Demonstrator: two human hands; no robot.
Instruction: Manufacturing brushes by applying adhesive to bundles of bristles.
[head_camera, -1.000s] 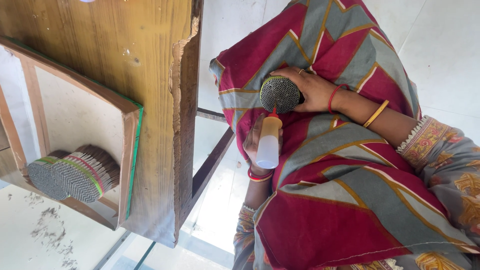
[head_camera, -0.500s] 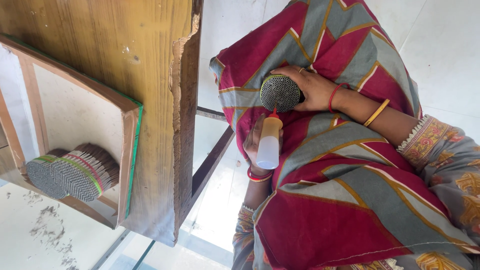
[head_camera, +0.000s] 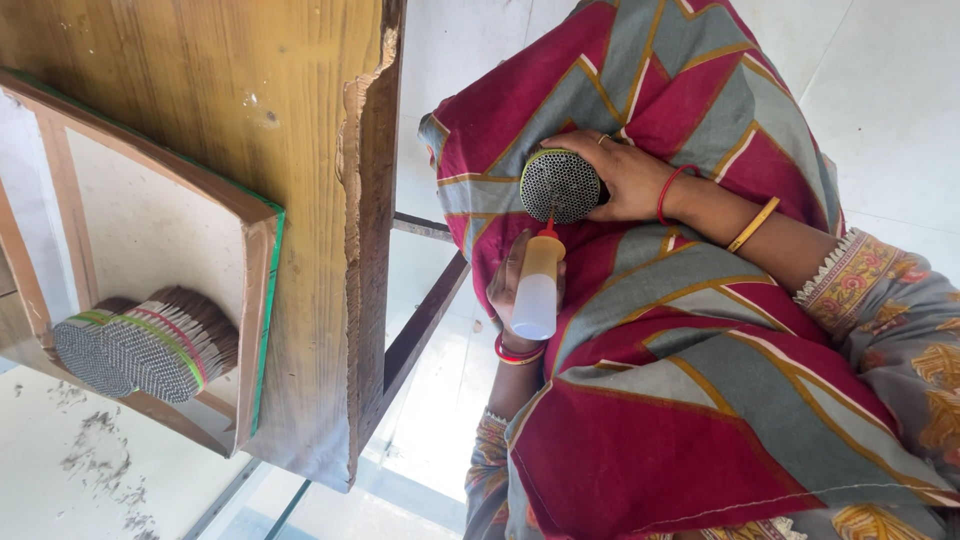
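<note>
Barely anything moved since the earlier frames: both hands hold the same pose and the nozzle stays on the same spot.

Bundle (head_camera: 560, 185) of thin tubes, round face full of small holes, sits on the lap at about 1 o'clock from frame centre. Right hand (head_camera: 625, 175) grasps it from the 3 o'clock side, fingers curled over its top edge. Bottle (head_camera: 537, 290), small, whitish with an orange neck and red nozzle, sits at 6 o'clock of the bundle, nozzle tip touching the lower edge of the holed face. Left hand (head_camera: 510, 290) is closed round the bottle body from the 9 o'clock side.

Right wrist: red thread (head_camera: 668, 190), then a gold bangle (head_camera: 752, 225) further toward 4 o'clock. Left wrist: red bangles (head_camera: 520, 352) just below the bottle base.

Red and grey striped cloth (head_camera: 700, 400) covers the lap under both hands and fills the frame from 12 to 5 o'clock.

Wooden board (head_camera: 200, 90) with a rough edge spans 9 to 12 o'clock. Box (head_camera: 262, 300) with a green-edged rim sits against it at 9 o'clock. Two more bundles (head_camera: 140, 350), banded, lie inside the box at 8 o'clock, well apart from the hands. Dark bar (head_camera: 425, 325) runs between board and left hand. Pale floor (head_camera: 880, 90) shows at 2 o'clock.
</note>
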